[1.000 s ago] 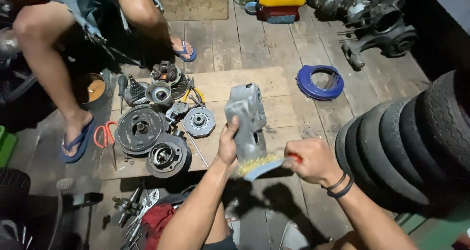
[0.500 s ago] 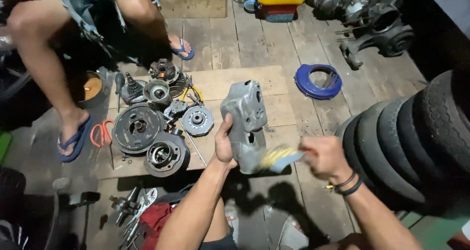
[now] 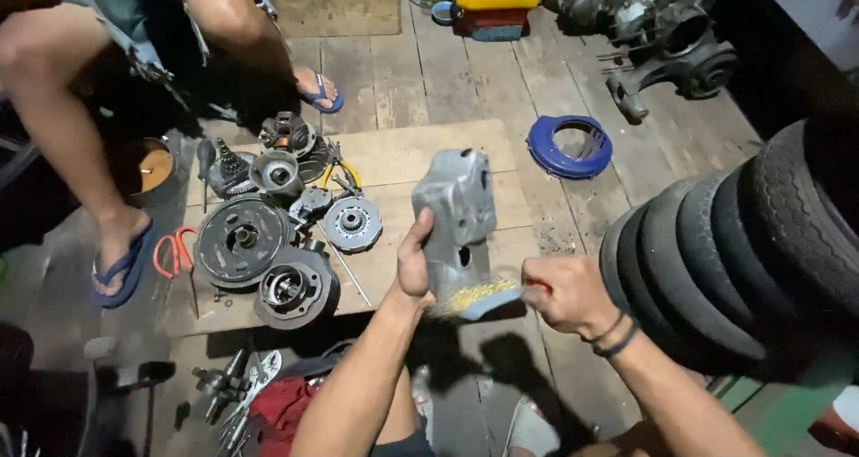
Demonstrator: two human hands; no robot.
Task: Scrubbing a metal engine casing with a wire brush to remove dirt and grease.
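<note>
My left hand [image 3: 414, 262] grips a grey cast-metal engine cover [image 3: 458, 215] by its lower left side and holds it upright above a wooden board [image 3: 420, 153]. A wire brush [image 3: 479, 298] with brass-coloured bristles and a pale head is held in my right hand [image 3: 565, 293]. The bristles press against the bottom end of the cover. Two dark bands circle my right wrist.
Round clutch and flywheel parts [image 3: 268, 242] lie on the board's left half with red-handled scissors [image 3: 175, 253] beside them. A seated person's legs in blue flip-flops [image 3: 125, 265] are at left. Stacked tyres [image 3: 743, 251] fill the right; a blue ring cover [image 3: 569, 147] lies beyond.
The brush has moved left along the bottom of the cover, from its right side to under its middle. My left hand keeps the same grip on the cover.
</note>
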